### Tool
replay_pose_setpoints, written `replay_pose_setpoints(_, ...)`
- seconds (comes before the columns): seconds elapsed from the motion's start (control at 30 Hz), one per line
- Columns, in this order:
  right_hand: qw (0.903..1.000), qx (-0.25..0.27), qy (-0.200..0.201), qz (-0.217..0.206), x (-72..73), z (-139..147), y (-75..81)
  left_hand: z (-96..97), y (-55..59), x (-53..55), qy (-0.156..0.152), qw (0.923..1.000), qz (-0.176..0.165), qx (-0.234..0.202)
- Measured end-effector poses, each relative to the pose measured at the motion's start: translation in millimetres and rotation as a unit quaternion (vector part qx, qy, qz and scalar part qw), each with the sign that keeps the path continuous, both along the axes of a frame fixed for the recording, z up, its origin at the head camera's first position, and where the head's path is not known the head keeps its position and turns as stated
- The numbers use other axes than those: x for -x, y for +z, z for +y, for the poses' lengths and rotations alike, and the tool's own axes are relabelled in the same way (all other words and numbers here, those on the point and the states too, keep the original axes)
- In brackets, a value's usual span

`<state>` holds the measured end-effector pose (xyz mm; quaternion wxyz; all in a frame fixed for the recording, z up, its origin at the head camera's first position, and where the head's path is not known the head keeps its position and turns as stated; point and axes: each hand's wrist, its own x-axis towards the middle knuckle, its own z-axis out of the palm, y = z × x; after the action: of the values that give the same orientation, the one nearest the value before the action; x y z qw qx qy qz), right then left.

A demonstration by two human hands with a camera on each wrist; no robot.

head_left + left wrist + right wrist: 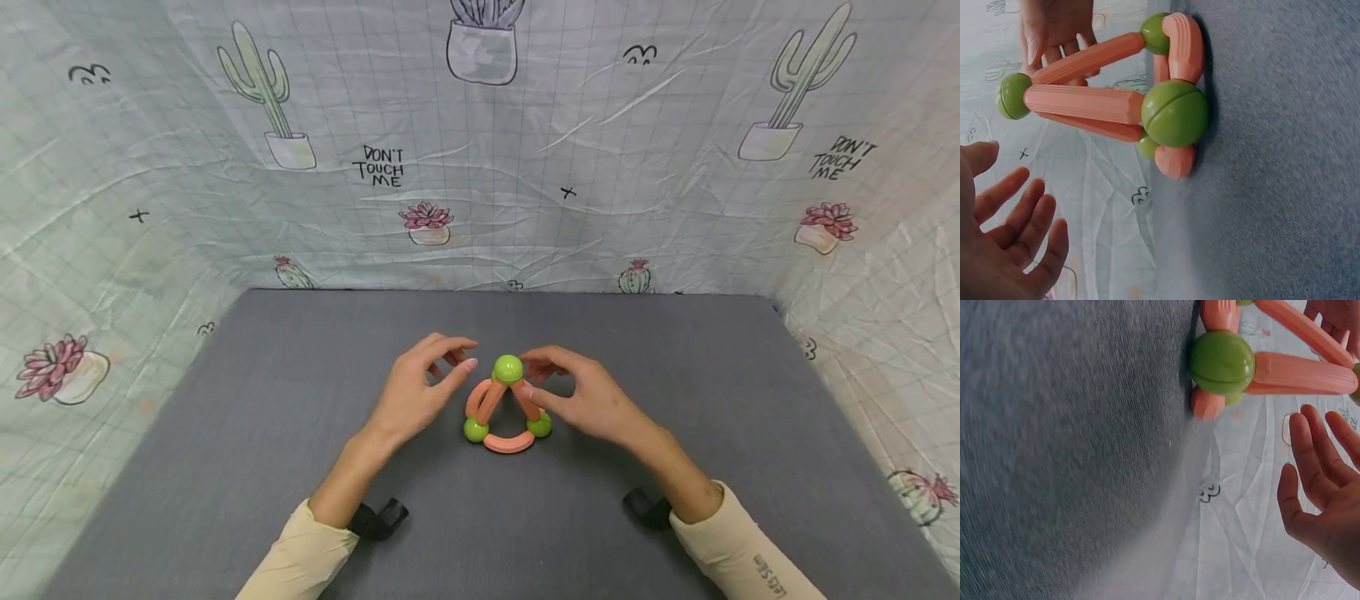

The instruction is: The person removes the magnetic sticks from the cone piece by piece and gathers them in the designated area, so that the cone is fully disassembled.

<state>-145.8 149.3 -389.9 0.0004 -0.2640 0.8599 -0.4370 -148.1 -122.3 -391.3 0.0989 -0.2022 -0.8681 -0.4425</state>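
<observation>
A small pyramid of ridged orange rods (1085, 104) and green balls stands on the grey table. One green ball (508, 369) forms its peak. Lower green balls (1175, 113) are joined by curved orange pieces (509, 443) around the base. My left hand (416, 390) hovers just left of the peak, its fingers relaxed and apart from the pyramid in the left wrist view. On the other side, my right hand (588, 396) is held close to the peak and a slanted rod, fingers loosely bent and holding nothing. The far side of the base is partly hidden.
The grey tabletop (300, 358) spreads around the pyramid. Behind it and at both sides hangs a pale cloth (510, 158) printed with cacti and lettering. Black straps (378, 519) sit at both wrists, by the beige sleeves (303, 550).
</observation>
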Motion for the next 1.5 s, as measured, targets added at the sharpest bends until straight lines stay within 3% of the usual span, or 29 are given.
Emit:
replay_pose_setpoints(0.53, 0.9969, 0.033, 0.016, -0.069, -2.7, -12.7, -9.1, 8.6, 2.0, -5.4, -0.055, 0.9947, -0.067, -0.056)
replay_pose_setpoints(0.87, 0.9967, 0.043, 0.001, -0.069, -1.6, -20.0, -10.6, 15.2, 2.0, -5.0, -0.084, 0.9889, -0.092, -0.080)
replay_pose_setpoints(1.5, 0.9955, 0.067, -0.024, -0.063, 0.3, -21.2, -16.1, 25.6, 5.5, -3.4, -0.098, 0.9851, -0.115, -0.082)
